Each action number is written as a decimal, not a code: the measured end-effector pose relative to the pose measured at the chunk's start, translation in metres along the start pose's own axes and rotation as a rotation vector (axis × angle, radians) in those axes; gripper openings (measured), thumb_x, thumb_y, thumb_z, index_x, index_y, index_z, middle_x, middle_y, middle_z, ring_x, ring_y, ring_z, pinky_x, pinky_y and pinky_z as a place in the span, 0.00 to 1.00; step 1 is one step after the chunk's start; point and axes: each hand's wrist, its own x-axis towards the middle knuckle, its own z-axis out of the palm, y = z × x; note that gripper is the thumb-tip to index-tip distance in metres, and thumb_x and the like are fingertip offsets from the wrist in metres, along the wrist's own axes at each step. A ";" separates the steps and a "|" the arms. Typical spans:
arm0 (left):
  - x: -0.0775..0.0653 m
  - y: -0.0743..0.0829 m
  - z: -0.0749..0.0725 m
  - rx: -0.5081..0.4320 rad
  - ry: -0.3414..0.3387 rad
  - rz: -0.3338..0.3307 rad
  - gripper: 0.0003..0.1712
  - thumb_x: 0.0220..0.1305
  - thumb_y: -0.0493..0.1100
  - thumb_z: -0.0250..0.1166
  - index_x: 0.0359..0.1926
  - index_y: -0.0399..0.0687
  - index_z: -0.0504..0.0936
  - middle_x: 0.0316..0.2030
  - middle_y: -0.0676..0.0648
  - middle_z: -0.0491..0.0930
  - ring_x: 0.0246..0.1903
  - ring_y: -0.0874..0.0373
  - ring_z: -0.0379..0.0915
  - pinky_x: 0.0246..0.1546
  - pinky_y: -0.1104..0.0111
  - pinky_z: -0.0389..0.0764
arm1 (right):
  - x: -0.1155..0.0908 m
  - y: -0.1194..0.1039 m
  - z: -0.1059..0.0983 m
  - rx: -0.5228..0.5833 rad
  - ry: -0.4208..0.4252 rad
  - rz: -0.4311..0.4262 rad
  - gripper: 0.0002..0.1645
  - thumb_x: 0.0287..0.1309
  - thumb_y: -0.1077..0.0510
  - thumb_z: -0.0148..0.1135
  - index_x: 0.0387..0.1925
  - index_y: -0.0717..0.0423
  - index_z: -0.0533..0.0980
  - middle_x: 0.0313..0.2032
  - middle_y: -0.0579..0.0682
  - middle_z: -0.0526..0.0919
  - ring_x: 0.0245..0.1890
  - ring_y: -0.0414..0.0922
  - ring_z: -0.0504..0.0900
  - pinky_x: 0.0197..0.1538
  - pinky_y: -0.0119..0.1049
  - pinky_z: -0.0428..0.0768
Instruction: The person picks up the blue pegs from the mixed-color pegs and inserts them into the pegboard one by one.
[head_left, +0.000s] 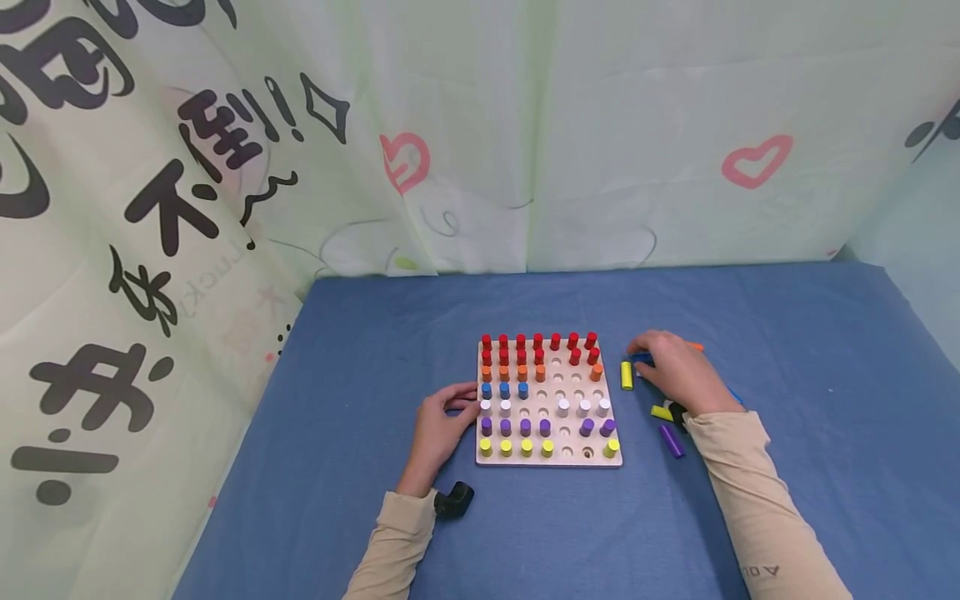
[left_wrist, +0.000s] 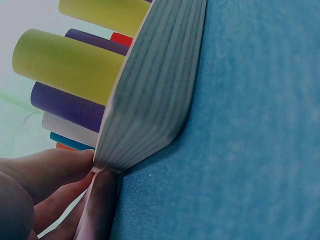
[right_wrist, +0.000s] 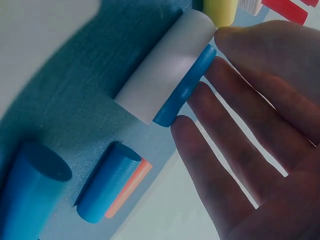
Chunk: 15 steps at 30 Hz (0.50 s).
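A square wooden pegboard (head_left: 542,461) holds rows of red, orange, blue, white, purple and yellow pegs, with several bare holes among them. My left hand (head_left: 438,429) touches the board's left edge; the left wrist view has its thumb and fingertips right at the corner. To the right of the board, my right hand (head_left: 678,371) reaches over loose pegs. The right wrist view has its fairly straight fingertips along a blue peg (right_wrist: 184,92) that lies against a white peg (right_wrist: 167,60). The thumb tip is close to the white peg's end.
Near the right hand lie a yellow peg (head_left: 626,375), a second yellow peg (head_left: 661,412) and a purple peg (head_left: 672,442). An orange peg (head_left: 696,346) shows past the knuckles. A blue cloth (head_left: 375,333) covers the table; a printed curtain (head_left: 622,167) hangs behind.
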 end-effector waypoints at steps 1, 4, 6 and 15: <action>0.000 0.000 0.000 0.000 0.000 0.001 0.18 0.65 0.41 0.68 0.55 0.45 0.83 0.47 0.46 0.85 0.43 0.55 0.82 0.53 0.57 0.80 | 0.001 0.000 0.000 -0.001 0.000 -0.001 0.13 0.60 0.68 0.64 0.47 0.69 0.81 0.49 0.67 0.82 0.54 0.64 0.77 0.56 0.60 0.76; 0.000 0.000 0.000 0.000 0.001 0.008 0.18 0.65 0.41 0.68 0.55 0.44 0.83 0.47 0.45 0.85 0.43 0.55 0.82 0.53 0.57 0.80 | 0.002 0.000 0.000 -0.003 -0.004 -0.002 0.13 0.60 0.68 0.64 0.46 0.69 0.81 0.48 0.67 0.82 0.53 0.64 0.77 0.56 0.60 0.75; 0.000 0.000 0.000 -0.001 0.001 0.012 0.18 0.65 0.41 0.68 0.55 0.44 0.83 0.47 0.45 0.85 0.42 0.55 0.82 0.53 0.57 0.80 | 0.002 0.000 -0.001 -0.004 -0.011 0.002 0.12 0.60 0.68 0.63 0.46 0.69 0.81 0.48 0.67 0.82 0.53 0.64 0.77 0.56 0.60 0.75; 0.000 0.001 -0.001 0.001 -0.001 0.017 0.18 0.65 0.40 0.67 0.55 0.44 0.83 0.47 0.45 0.85 0.43 0.55 0.82 0.52 0.56 0.80 | 0.005 0.002 -0.002 -0.031 -0.023 -0.006 0.11 0.60 0.70 0.63 0.44 0.70 0.81 0.46 0.68 0.82 0.51 0.65 0.78 0.54 0.60 0.76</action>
